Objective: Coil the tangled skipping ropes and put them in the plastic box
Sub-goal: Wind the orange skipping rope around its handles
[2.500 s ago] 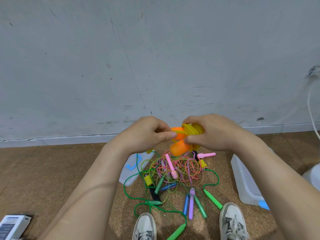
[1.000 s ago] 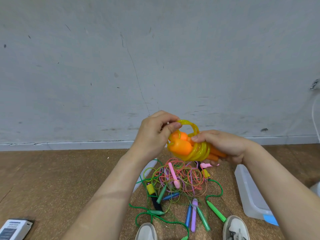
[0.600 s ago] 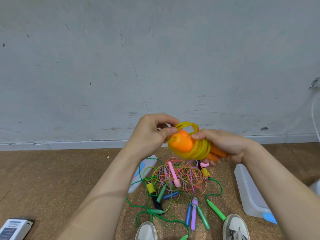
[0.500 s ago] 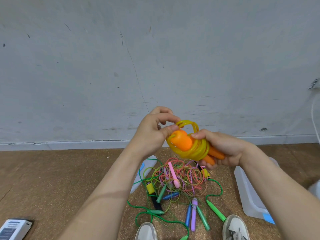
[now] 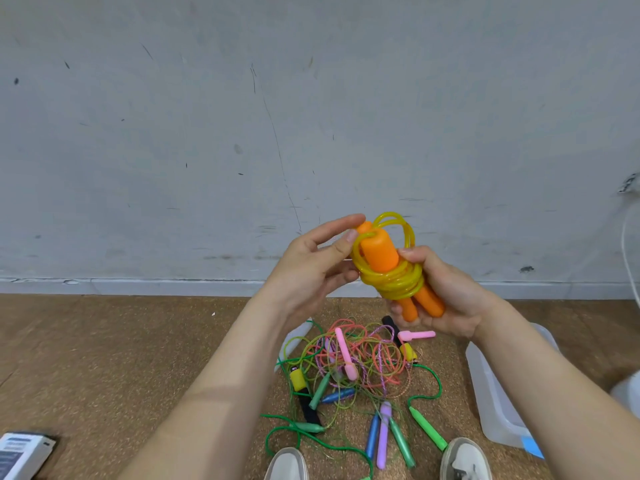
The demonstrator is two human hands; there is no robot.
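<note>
A yellow skipping rope (image 5: 394,282) is wound in coils around its two orange handles (image 5: 379,254), held up in front of the wall. My right hand (image 5: 440,296) grips the bundle from the right, fingers curled round the coils and the handles' lower ends. My left hand (image 5: 311,268) pinches the top of the bundle between thumb and forefinger, its other fingers loose. Below on the floor lies a tangle of ropes (image 5: 353,365) in pink, orange, green and purple, with several coloured handles. The clear plastic box (image 5: 491,396) stands to the right of it, partly hidden by my right arm.
A clear lid (image 5: 294,341) lies left of the tangle, mostly behind my left arm. My two white shoes (image 5: 464,459) are at the bottom edge. A small white carton (image 5: 20,452) sits at lower left. A white cable (image 5: 628,258) hangs at the right edge.
The bundle has been turned from lying sideways to nearly upright, handle tops up. My left hand has loosened and now only pinches the top. My right hand keeps its grip lower down.
</note>
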